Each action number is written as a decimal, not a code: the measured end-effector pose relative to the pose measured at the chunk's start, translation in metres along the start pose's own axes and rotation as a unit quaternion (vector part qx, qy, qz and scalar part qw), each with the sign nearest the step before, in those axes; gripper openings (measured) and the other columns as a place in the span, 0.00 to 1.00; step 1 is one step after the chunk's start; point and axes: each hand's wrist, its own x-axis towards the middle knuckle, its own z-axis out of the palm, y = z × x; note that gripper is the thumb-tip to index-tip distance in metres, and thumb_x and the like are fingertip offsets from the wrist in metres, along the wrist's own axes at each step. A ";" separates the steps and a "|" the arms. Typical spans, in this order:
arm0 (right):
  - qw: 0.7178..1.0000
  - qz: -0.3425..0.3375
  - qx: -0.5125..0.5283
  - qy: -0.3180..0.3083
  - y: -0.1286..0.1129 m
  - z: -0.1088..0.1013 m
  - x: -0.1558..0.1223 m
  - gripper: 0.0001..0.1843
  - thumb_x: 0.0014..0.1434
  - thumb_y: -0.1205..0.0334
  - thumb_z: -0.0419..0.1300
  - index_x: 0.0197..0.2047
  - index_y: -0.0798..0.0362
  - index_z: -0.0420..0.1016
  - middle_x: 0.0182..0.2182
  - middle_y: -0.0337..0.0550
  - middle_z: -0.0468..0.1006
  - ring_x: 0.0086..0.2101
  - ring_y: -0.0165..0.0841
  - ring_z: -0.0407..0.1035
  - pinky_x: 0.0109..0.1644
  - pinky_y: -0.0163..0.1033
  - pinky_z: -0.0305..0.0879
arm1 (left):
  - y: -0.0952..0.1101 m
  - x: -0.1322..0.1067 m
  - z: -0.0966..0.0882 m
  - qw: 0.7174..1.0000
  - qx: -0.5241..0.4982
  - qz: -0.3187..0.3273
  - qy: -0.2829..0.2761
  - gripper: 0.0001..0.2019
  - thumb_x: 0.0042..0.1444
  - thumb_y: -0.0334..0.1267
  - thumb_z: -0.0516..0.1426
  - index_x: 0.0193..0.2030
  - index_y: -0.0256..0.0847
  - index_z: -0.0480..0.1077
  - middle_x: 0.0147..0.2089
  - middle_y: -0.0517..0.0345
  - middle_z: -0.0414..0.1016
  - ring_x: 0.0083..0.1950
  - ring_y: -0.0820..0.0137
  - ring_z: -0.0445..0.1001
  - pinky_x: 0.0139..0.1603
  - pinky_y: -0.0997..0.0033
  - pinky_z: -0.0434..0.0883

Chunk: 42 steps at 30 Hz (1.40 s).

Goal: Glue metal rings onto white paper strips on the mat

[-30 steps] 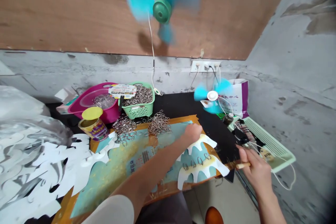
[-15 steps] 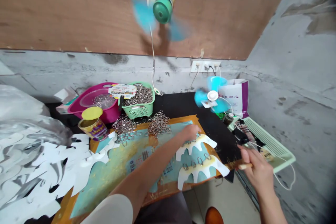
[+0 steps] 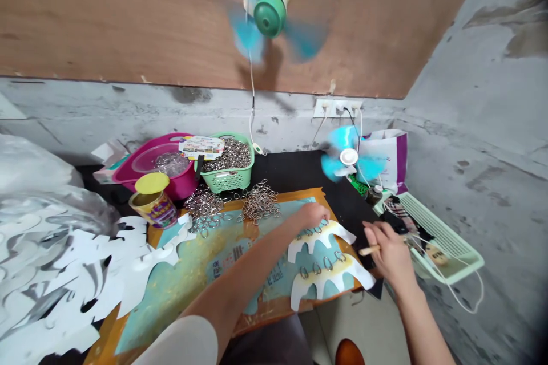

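Currently left hand (image 3: 310, 217) pressed on paper cutout (image 3: 331, 232), right hand (image 3: 387, 254) gripping wooden handle (image 3: 369, 250).

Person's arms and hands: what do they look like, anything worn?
The left forearm and right forearm are bare; the left hand and right hand wear no gloves, and no cables show. An off-white sleeve covers the left upper arm.

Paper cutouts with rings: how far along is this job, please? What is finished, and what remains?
The lower paper cutout looks finished, with a row of metal rings in place. In hand: the left hand is at the upper cutout, and the right hand holds a wooden-handled tool. Apparently left: the pile of white cutouts and the rings in the green basket.
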 end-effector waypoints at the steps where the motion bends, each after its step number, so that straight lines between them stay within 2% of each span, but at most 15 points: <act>1: 0.999 0.008 0.010 0.047 0.001 -0.006 0.002 0.25 0.72 0.50 0.45 0.51 0.55 0.79 0.45 0.54 0.76 0.43 0.44 0.73 0.46 0.48 0.69 | 0.000 0.001 0.001 1.000 -0.001 0.002 0.003 0.15 0.57 0.25 0.54 0.43 0.43 0.78 0.45 0.60 0.82 0.48 0.69 0.78 0.49 0.72 0.71; 4: 0.985 0.063 0.065 0.149 0.001 -0.022 0.003 0.31 0.70 0.44 0.42 0.48 0.56 0.80 0.46 0.57 0.74 0.46 0.47 0.71 0.49 0.53 0.68 | 0.001 0.005 0.003 1.000 -0.003 0.005 0.014 0.13 0.56 0.24 0.55 0.41 0.41 0.78 0.43 0.59 0.82 0.46 0.70 0.78 0.48 0.73 0.71; 6: 0.966 0.130 0.158 0.159 -0.001 -0.025 0.003 0.37 0.70 0.40 0.36 0.44 0.56 0.80 0.42 0.54 0.77 0.41 0.43 0.74 0.45 0.50 0.71 | 0.003 0.005 0.001 1.000 0.001 -0.002 0.027 0.12 0.56 0.25 0.55 0.40 0.40 0.78 0.41 0.58 0.82 0.44 0.70 0.78 0.46 0.73 0.72; 8: 0.921 0.215 0.294 0.140 -0.003 -0.021 0.003 0.40 0.69 0.36 0.34 0.40 0.56 0.79 0.36 0.52 0.79 0.33 0.39 0.76 0.40 0.46 0.74 | 0.008 0.001 -0.002 0.999 0.010 -0.017 0.049 0.13 0.57 0.25 0.53 0.41 0.38 0.77 0.41 0.55 0.81 0.44 0.69 0.78 0.46 0.72 0.72; 10: 0.850 0.300 0.416 0.124 -0.005 -0.011 0.003 0.37 0.67 0.35 0.42 0.37 0.57 0.79 0.33 0.52 0.81 0.30 0.38 0.77 0.37 0.45 0.76 | 0.016 -0.007 -0.005 0.997 0.024 -0.033 0.072 0.14 0.60 0.25 0.50 0.43 0.36 0.76 0.43 0.51 0.80 0.46 0.67 0.77 0.48 0.69 0.72; 12: 0.789 0.356 0.485 0.123 -0.005 0.001 0.001 0.28 0.62 0.38 0.58 0.36 0.58 0.80 0.34 0.52 0.82 0.31 0.40 0.79 0.38 0.45 0.78 | 0.028 -0.022 -0.004 0.995 0.038 -0.035 0.082 0.13 0.62 0.27 0.49 0.42 0.35 0.76 0.43 0.49 0.79 0.46 0.65 0.76 0.49 0.67 0.72; 13: 0.773 0.373 0.499 0.123 -0.004 0.006 0.000 0.24 0.58 0.41 0.64 0.36 0.58 0.80 0.35 0.52 0.83 0.31 0.40 0.79 0.39 0.45 0.79 | 0.035 -0.031 -0.002 0.995 0.044 -0.028 0.081 0.12 0.62 0.28 0.50 0.41 0.35 0.76 0.43 0.49 0.79 0.46 0.64 0.76 0.49 0.66 0.72; 15: 0.760 0.388 0.507 0.120 -0.002 0.013 -0.004 0.20 0.53 0.47 0.71 0.35 0.58 0.81 0.33 0.50 0.83 0.30 0.38 0.79 0.39 0.43 0.80 | 0.051 -0.051 0.007 0.996 0.056 -0.001 0.071 0.10 0.62 0.30 0.52 0.39 0.35 0.76 0.42 0.49 0.78 0.45 0.64 0.75 0.51 0.65 0.71; 19: 0.760 0.396 0.506 0.096 0.004 0.018 -0.015 0.18 0.51 0.50 0.73 0.34 0.57 0.83 0.31 0.48 0.84 0.29 0.37 0.79 0.39 0.40 0.80 | 0.080 -0.080 0.026 0.995 0.081 0.039 0.054 0.08 0.61 0.31 0.54 0.36 0.34 0.75 0.40 0.48 0.77 0.43 0.63 0.74 0.52 0.65 0.70; 23: 0.779 0.385 0.491 0.060 0.011 0.015 -0.024 0.17 0.49 0.50 0.74 0.35 0.56 0.84 0.32 0.47 0.84 0.30 0.38 0.80 0.40 0.40 0.81 | 0.094 -0.081 0.030 0.993 0.096 0.052 0.051 0.08 0.62 0.33 0.53 0.38 0.35 0.74 0.39 0.49 0.76 0.43 0.63 0.74 0.51 0.65 0.69; 26: 0.803 0.373 0.465 0.018 0.015 0.010 -0.026 0.19 0.49 0.50 0.73 0.39 0.54 0.84 0.33 0.47 0.85 0.32 0.40 0.81 0.41 0.40 0.80 | 0.087 -0.071 0.022 0.993 0.103 0.025 0.055 0.10 0.63 0.35 0.52 0.38 0.36 0.75 0.40 0.50 0.77 0.44 0.63 0.74 0.52 0.65 0.69; 31: 0.831 0.344 0.437 -0.014 0.009 0.002 -0.026 0.19 0.50 0.48 0.72 0.40 0.53 0.84 0.35 0.50 0.85 0.35 0.44 0.81 0.42 0.44 0.80 | 0.053 -0.053 0.009 0.990 0.114 -0.049 0.062 0.11 0.60 0.30 0.52 0.41 0.34 0.76 0.43 0.45 0.78 0.48 0.59 0.74 0.51 0.60 0.68; 34: 0.857 0.314 0.409 -0.018 0.002 0.003 -0.024 0.18 0.51 0.47 0.70 0.38 0.53 0.84 0.35 0.50 0.85 0.36 0.44 0.80 0.43 0.45 0.79 | 0.042 -0.048 0.006 0.991 0.112 -0.041 0.055 0.11 0.61 0.32 0.52 0.42 0.36 0.77 0.44 0.47 0.79 0.49 0.59 0.74 0.51 0.60 0.67; 37: 0.878 0.277 0.391 -0.025 0.001 0.004 -0.022 0.17 0.51 0.47 0.70 0.37 0.52 0.85 0.38 0.50 0.84 0.38 0.44 0.79 0.46 0.46 0.78 | 0.040 -0.048 0.007 0.992 0.111 -0.028 0.051 0.11 0.60 0.34 0.53 0.41 0.37 0.77 0.44 0.48 0.79 0.49 0.59 0.74 0.52 0.60 0.66; 42: 0.887 0.258 0.382 -0.038 0.012 0.002 -0.026 0.16 0.53 0.48 0.68 0.37 0.52 0.85 0.39 0.50 0.84 0.39 0.43 0.79 0.46 0.45 0.77 | 0.038 -0.049 0.010 0.992 0.112 -0.021 0.054 0.11 0.60 0.35 0.53 0.42 0.36 0.77 0.44 0.48 0.79 0.49 0.59 0.73 0.52 0.58 0.65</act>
